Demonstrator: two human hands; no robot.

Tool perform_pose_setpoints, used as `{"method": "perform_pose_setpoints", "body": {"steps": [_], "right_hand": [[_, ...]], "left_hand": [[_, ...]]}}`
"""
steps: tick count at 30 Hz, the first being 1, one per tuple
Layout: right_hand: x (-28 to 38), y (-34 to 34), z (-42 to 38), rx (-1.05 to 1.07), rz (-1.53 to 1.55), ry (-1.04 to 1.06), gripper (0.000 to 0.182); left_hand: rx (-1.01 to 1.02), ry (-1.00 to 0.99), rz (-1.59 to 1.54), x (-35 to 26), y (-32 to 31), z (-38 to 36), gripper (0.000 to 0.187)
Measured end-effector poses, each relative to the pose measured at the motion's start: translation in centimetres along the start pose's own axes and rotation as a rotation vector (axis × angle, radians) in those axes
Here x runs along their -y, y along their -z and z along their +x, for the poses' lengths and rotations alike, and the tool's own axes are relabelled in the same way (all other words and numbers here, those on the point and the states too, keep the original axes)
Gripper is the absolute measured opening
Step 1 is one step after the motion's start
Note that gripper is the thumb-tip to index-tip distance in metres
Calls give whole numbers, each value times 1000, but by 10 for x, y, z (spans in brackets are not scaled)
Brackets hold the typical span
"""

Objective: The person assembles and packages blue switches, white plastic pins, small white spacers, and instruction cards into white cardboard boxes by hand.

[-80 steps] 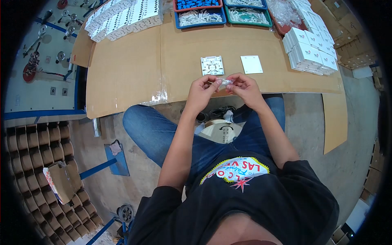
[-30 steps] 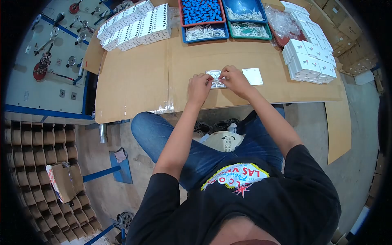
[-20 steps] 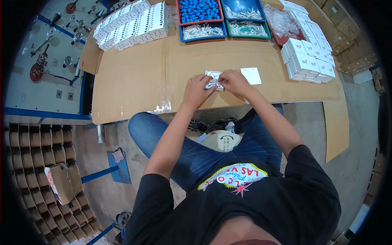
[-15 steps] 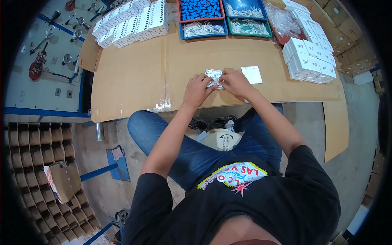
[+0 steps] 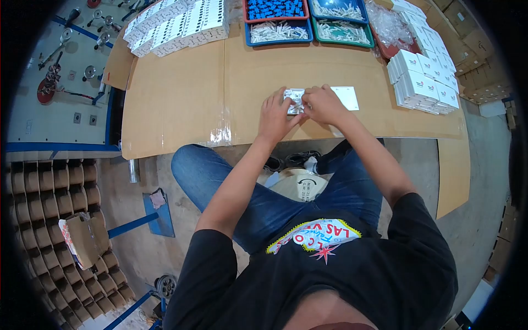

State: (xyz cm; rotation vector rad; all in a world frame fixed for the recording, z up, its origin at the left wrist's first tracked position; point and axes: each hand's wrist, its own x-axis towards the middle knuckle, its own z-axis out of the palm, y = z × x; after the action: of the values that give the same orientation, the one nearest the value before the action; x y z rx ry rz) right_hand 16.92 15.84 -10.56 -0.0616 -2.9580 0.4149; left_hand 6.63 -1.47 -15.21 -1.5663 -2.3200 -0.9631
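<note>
On the cardboard-covered table, a small white square casing (image 5: 295, 94) lies with small parts inside it, too small to make out. My left hand (image 5: 276, 116) grips its left side, fingers along the edge and thumb at the near corner. Over the casing's right side, my right hand (image 5: 325, 105) has its fingertips pinched together; what they hold is hidden. A flat white square plate (image 5: 347, 98) lies just right of the casing, partly behind my right hand.
Trays of blue parts (image 5: 275, 9) and white pieces (image 5: 278, 33) line the far edge. White boxes stand stacked at the left (image 5: 190, 27) and right (image 5: 421, 85). Clear plastic bags (image 5: 390, 25) fill a red tray. A partitioned cardboard rack (image 5: 49, 220) stands lower left.
Both hands and the casing appear slightly further right in view. My left hand's fingers have opened wider round the casing's side, while my right fingertips stay pinched over it.
</note>
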Motion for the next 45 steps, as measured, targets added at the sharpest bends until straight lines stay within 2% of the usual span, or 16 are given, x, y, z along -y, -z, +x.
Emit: {"method": "perform_pose_setpoints", "body": {"steps": [3, 4, 7, 8, 12, 15, 19, 21, 23, 27, 29, 31, 34, 40, 44, 45], "right_hand": [[-5, 15, 7, 126, -75, -17, 8], [-8, 15, 6, 133, -100, 12, 10], [-23, 10, 2, 86, -68, 56, 9], [-27, 10, 4, 120, -17, 35, 8], [-34, 36, 18, 186, 155, 24, 9], [-52, 57, 57, 196, 286, -8, 16], [-108, 75, 159, -151, 141, -132, 18], [-141, 84, 220, -262, 20, -209, 18], [-195, 86, 279, -464, -302, -40, 17], [-265, 105, 377, -459, -773, -94, 19], [-289, 107, 403, -496, -782, -28, 21], [-297, 106, 417, -537, -791, 30, 24], [-289, 110, 424, -199, -906, -132, 31], [-298, 106, 423, -331, -821, -111, 24], [-292, 118, 405, -280, -642, -133, 18], [-290, 117, 397, -433, -505, -38, 17]], "left_hand": [[21, 75, -32, -3, -2, 3, 48], [68, 94, -37, -2, 2, 5, 61], [152, 64, -145, 10, 19, 12, 78], [182, 88, -152, 17, 19, 11, 93], [187, 104, -20, 14, 14, 11, 97], [185, 84, -13, 11, 21, 20, 96], [242, 113, 3, 14, 21, 21, 94], [251, 135, 19, 12, 24, 24, 94], [286, 136, 18, 13, 26, 26, 95], [293, 162, -38, 15, 27, 29, 90], [304, 183, -34, 17, 30, 33, 89], [338, 190, -45, 17, 30, 32, 91], [343, 196, -37, 18, 29, 31, 93], [341, 189, -44, 17, 30, 31, 92], [312, 176, -42, 16, 28, 31, 90], [304, 168, -34, 16, 28, 30, 89]]}}
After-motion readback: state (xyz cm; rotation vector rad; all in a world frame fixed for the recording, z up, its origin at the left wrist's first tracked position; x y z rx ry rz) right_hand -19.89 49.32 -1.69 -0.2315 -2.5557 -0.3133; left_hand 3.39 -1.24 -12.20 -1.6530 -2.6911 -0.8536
